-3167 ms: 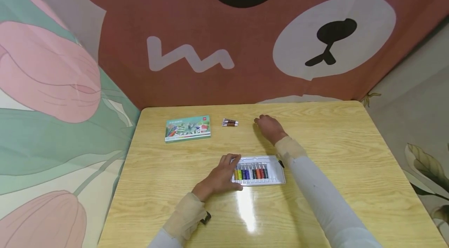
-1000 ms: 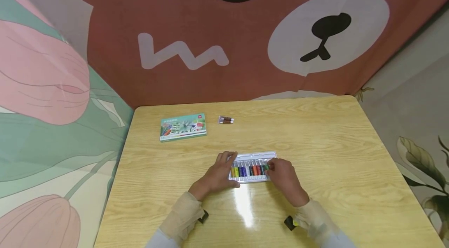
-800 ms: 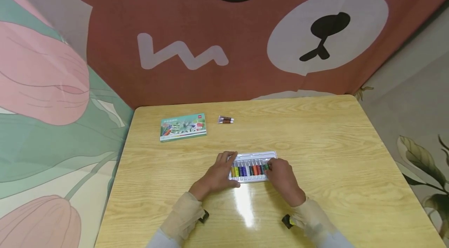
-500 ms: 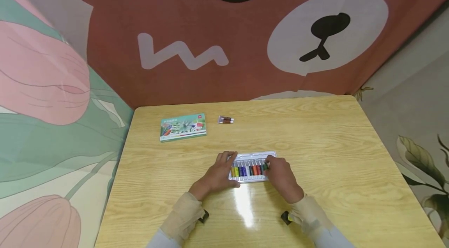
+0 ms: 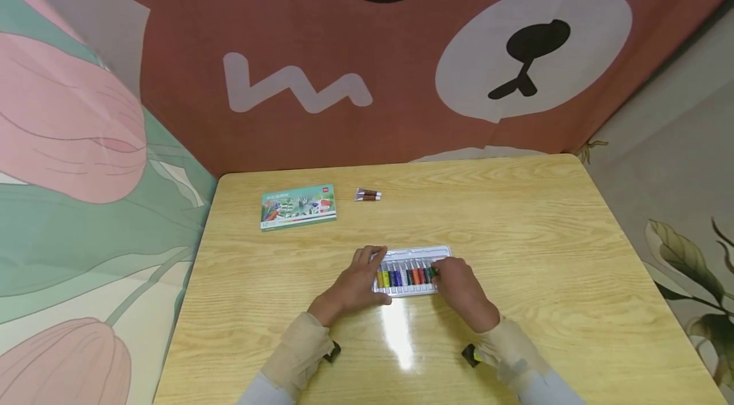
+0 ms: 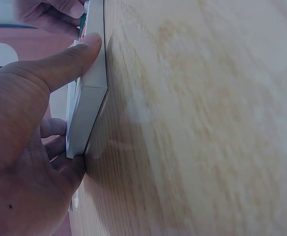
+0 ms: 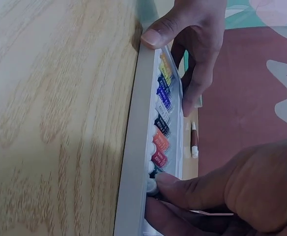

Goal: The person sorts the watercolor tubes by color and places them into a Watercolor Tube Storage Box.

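A white plastic tray (image 5: 417, 253) lies on the table with a row of small paint tubes (image 7: 163, 115) in its slots, from yellow through blue, white and orange to red and green. My left hand (image 5: 352, 287) grips the tray's left end, thumb on the near wall and fingers over the far side. At the right end of the row my right hand (image 5: 463, 290) pinches a green paint tube (image 5: 434, 272) close over the slots. In the right wrist view the tube's grey-white cap (image 7: 152, 187) shows by the thumb; the rest of the tube is mostly hidden by the fingers.
Behind the tray, two brown paint tubes (image 5: 367, 195) lie side by side. A flat green paint box (image 5: 299, 207) with a printed picture lies to their left. The wooden table (image 5: 516, 220) meets a printed cloth at its back edge.
Since the oldest frame my right hand has come from the back of the table down to the tray's right end. Over the last second it shifts only slightly; the left hand stays put.
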`<state>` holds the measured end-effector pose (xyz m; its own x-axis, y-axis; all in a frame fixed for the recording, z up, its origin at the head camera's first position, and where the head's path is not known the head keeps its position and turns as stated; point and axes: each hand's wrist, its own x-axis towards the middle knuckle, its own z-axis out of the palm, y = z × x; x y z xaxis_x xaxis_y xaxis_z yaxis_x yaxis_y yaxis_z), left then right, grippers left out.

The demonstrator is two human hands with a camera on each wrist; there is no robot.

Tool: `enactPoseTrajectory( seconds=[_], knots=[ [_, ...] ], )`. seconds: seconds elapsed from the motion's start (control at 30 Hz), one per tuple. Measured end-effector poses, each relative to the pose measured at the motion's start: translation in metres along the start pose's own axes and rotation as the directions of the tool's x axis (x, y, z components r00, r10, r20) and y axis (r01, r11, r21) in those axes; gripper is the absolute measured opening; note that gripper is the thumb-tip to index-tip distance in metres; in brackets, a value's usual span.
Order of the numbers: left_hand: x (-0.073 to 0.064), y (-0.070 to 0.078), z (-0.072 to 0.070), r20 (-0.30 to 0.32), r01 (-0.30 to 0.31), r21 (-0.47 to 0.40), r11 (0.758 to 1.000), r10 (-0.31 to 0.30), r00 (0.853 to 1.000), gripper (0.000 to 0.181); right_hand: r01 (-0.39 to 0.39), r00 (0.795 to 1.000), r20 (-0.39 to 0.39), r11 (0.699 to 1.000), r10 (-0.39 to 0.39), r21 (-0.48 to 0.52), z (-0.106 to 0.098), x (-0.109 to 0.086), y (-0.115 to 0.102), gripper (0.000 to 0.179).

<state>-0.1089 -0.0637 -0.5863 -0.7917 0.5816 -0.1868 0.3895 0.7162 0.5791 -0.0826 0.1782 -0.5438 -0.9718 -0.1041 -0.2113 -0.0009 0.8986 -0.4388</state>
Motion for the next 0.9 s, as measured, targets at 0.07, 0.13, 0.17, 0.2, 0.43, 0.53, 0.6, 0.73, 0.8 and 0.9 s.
enactPoseTrajectory(
  seconds=[0.07, 0.13, 0.17, 0.2, 0.43, 0.53, 0.6, 0.73, 0.8, 0.9],
  knots=[
    [0.000, 0.000, 0.000, 0.000, -0.001, 0.001, 1.000, 0.001, 1.000, 0.110, 0.017, 1.000, -0.016, 1.000, -0.017, -0.014, 0.000, 0.001, -0.001, 0.022],
    [0.000, -0.001, 0.000, -0.001, -0.002, 0.003, 1.000, 0.002, 1.000, 0.110, 0.031, 0.999, -0.041, 0.999, -0.032, -0.026, 0.002, 0.001, -0.001, 0.021],
    [0.000, -0.001, 0.000, -0.002, -0.002, 0.005, 1.000, 0.002, 1.000, 0.110, 0.035, 0.998, -0.054, 0.999, -0.037, -0.028, 0.002, 0.001, -0.001, 0.019],
    [0.000, -0.001, 0.000, -0.003, -0.003, 0.007, 1.000, 0.003, 1.000, 0.110, 0.037, 0.997, -0.064, 0.999, -0.039, -0.038, 0.003, 0.002, -0.001, 0.015],
    [0.001, 0.000, 0.000, -0.003, -0.003, 0.012, 1.000, 0.003, 1.000, 0.110, 0.011, 0.997, -0.072, 0.995, -0.017, -0.096, 0.010, 0.004, -0.001, 0.012],
    [0.000, 0.000, -0.001, -0.001, 0.000, 0.008, 1.000, 0.000, 1.000, 0.110, 0.007, 0.998, -0.069, 0.996, -0.013, -0.090, 0.010, 0.004, -0.002, 0.012],
    [0.000, -0.001, -0.001, 0.000, 0.003, 0.006, 1.000, -0.003, 1.000, 0.110, 0.012, 0.998, -0.067, 0.995, -0.019, -0.096, 0.009, 0.004, -0.003, 0.012],
    [-0.001, -0.001, 0.000, -0.005, 0.005, 0.011, 1.000, -0.005, 1.000, 0.111, 0.035, 0.999, -0.026, 0.993, -0.038, -0.116, 0.003, 0.005, -0.007, 0.011],
    [0.000, -0.001, 0.000, -0.008, 0.000, 0.010, 1.000, 0.000, 1.000, 0.111, 0.065, 0.998, -0.011, 0.985, -0.067, -0.157, -0.004, 0.008, -0.009, 0.015],
    [0.000, -0.001, 0.001, -0.010, -0.008, 0.004, 1.000, 0.008, 1.000, 0.110, 0.088, 0.996, -0.016, 0.976, -0.093, -0.198, -0.017, 0.018, -0.016, 0.022]
  ],
)
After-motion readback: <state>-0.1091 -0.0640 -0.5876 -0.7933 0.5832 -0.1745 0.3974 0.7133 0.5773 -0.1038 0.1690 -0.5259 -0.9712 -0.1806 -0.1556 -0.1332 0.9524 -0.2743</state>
